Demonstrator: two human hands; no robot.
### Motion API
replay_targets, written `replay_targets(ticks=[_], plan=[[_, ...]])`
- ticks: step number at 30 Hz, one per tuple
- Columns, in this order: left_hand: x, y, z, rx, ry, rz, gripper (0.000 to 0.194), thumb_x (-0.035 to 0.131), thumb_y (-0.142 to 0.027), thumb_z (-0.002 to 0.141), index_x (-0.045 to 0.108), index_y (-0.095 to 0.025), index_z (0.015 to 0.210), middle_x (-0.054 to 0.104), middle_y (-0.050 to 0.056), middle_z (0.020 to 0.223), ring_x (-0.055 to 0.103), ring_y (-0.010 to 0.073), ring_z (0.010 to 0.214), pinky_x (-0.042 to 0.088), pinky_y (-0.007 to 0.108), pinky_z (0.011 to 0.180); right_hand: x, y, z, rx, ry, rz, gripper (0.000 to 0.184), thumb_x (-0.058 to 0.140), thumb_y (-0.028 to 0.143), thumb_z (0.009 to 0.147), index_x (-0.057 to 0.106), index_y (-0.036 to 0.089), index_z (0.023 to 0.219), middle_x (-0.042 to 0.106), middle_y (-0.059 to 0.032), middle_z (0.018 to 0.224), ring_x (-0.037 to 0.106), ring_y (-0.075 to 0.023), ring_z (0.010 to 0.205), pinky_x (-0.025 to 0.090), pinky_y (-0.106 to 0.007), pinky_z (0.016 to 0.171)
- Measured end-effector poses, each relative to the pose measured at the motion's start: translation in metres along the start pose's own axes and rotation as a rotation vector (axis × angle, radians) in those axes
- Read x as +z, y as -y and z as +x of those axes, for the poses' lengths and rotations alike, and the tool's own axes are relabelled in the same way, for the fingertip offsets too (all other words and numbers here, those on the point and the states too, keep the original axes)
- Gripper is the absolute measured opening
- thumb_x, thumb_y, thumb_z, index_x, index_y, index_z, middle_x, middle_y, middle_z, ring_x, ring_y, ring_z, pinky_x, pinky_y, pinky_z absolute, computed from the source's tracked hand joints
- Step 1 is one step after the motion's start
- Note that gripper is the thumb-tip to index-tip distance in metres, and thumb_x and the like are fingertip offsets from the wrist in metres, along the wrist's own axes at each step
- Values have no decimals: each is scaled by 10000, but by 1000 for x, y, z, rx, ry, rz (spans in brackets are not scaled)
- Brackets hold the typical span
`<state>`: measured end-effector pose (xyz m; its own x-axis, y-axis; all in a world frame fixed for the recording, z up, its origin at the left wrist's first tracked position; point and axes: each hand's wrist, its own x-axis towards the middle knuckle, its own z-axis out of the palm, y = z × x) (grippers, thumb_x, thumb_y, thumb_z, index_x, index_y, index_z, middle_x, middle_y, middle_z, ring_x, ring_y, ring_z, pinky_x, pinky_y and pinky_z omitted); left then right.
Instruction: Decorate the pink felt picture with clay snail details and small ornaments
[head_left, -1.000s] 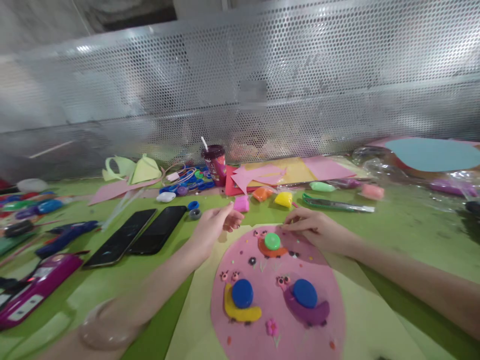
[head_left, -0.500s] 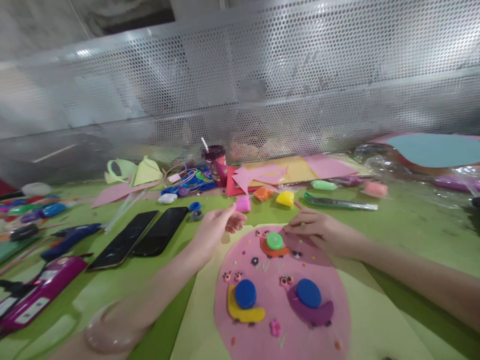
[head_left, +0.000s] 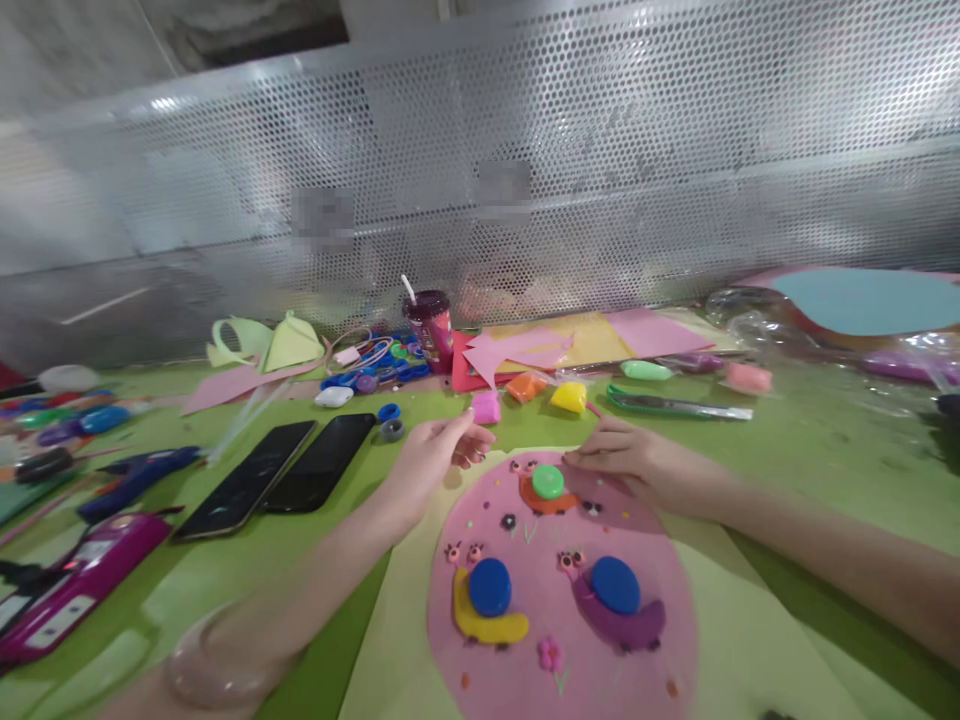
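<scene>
A pink paper disc point(head_left: 525, 600) lies on a pale yellow-green sheet point(head_left: 750, 650) in front of me. Three clay snails sit on the disc: an orange one with a green cap point(head_left: 547, 482), a yellow one with a blue cap point(head_left: 489, 588), a purple one with a blue cap point(head_left: 615, 585). My left hand point(head_left: 435, 455) hovers at the disc's upper left edge, fingers curled, thumb and forefinger pinched on something too small to name. My right hand point(head_left: 634, 462) rests on the disc's upper right edge, fingers pressed together and pointing at the orange snail.
Two dark phones point(head_left: 289, 470) lie to the left, with a purple case point(head_left: 67, 590) and a blue tool point(head_left: 135, 472) beyond. Clay lumps in pink point(head_left: 486, 407), orange point(head_left: 525, 386) and yellow point(head_left: 568, 397), a cup point(head_left: 431, 328), coloured papers and a green cutter point(head_left: 675, 405) stand behind. A perforated metal panel point(head_left: 525, 160) backs the table.
Both hands stay nearly where they were; the view has shifted slightly. The right hand's fingers have edged a little along the disc's top edge.
</scene>
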<state>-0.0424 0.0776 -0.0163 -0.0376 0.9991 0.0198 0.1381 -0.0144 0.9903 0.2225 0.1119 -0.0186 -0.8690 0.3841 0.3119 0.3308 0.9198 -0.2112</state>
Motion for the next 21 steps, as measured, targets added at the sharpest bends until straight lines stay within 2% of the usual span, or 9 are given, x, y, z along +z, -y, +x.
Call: replay_targets(ticks=[13,21], plan=[[0,2,1,-22,2,14,382,555,-488,736,686,-139,653,616,50,607,512,137,567,399,248,569,2,-1,0,-54,-22,-20,366,315,133,904,658,162,1030,636,-72,1005,514,-170,891,429,-349,839],[-1,1,1,-2,10,40,373,537,-476,750,687,-150,647,617,46,603,514,139,566,396,253,568,2,-3,-1,34,-36,60,356,326,129,900,639,158,1067,631,-73,974,531,-162,886,405,-371,899]])
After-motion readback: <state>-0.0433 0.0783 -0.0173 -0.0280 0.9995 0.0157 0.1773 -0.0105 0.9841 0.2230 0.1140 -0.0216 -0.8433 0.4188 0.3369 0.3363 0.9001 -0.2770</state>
